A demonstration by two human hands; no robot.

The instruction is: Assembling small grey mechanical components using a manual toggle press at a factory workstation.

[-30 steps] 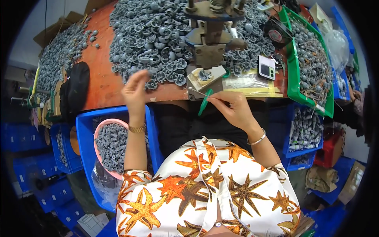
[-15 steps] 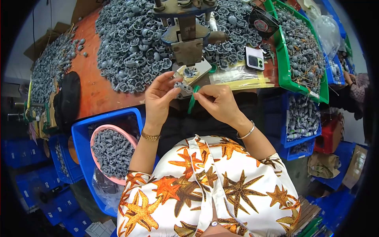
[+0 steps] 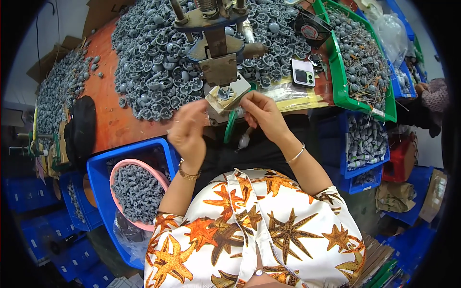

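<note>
Both forearms rise from the lower edge and meet at the tabletop's near edge, just below the press (image 3: 216, 43). The left hand (image 3: 188, 130) is raised with the palm half turned inward and the fingers curled loosely; whether its grip holds anything cannot be told, since the fingertips are blurred. It hangs just left of the small plate (image 3: 229, 94) at the foot of the press, on which one grey part (image 3: 224, 92) sits. The right hand (image 3: 261, 115) is bent at the wrist, thumb and forefinger pinched narrow on a small pale piece (image 3: 238, 111) right at the plate's near corner, beside a green handle (image 3: 231, 127) that slants down from the edge. So the part lies between the two hands, just above both grips. A heap of grey parts (image 3: 158, 57) covers the far half of the tabletop. A phone (image 3: 303, 73) lies near the right edge, beside a green tray (image 3: 342, 86). Below the left edge, a pink bowl (image 3: 115, 175) of parts sits in a blue crate (image 3: 98, 165).
</note>
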